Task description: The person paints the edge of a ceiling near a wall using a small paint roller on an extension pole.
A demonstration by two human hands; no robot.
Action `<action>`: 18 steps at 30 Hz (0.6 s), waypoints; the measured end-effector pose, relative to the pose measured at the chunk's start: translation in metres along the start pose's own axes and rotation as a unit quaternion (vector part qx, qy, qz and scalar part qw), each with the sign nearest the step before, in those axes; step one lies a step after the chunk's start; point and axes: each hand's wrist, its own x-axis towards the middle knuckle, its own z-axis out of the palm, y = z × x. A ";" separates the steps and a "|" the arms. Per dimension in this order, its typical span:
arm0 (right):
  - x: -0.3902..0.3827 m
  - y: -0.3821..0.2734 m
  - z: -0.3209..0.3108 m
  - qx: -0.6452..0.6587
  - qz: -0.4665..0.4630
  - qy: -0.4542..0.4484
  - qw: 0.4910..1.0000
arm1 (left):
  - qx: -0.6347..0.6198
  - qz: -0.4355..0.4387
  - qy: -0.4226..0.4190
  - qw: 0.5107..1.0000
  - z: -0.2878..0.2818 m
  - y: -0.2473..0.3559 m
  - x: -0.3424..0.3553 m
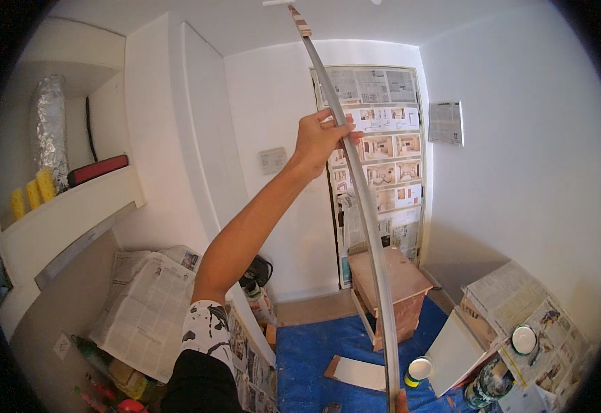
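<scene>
My left hand point(326, 141) is raised at the upper middle, its fingers closed round a long grey pole point(366, 199). The pole slants from near the ceiling down to the lower edge of the view. At its upper end is a short brown-and-white striped piece point(300, 22), whose kind I cannot make out. Low on the pole, a small part of my right hand point(402, 401) shows against it at the lower edge; most of that hand is out of view.
Behind the pole, newspaper covers a door point(383, 151). A brown wooden cabinet point(400, 279) stands on a blue sheet point(300, 351), near a white-and-brown board point(359, 373) and an open paint tin point(419, 369). Newspapered items point(507, 292) fill the right; a shelf point(94, 189) juts out left.
</scene>
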 end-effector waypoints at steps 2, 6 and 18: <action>0.012 -0.001 0.014 0.017 -0.019 0.015 1.000 | 0.006 -0.002 0.001 1.000 -0.007 -0.005 0.010; 0.054 -0.012 0.035 0.045 -0.079 0.036 0.995 | -0.001 -0.001 0.035 0.999 -0.028 -0.032 0.030; 0.267 -0.019 0.129 0.099 -0.061 0.030 0.993 | -0.014 -0.023 0.048 0.998 -0.129 -0.206 0.184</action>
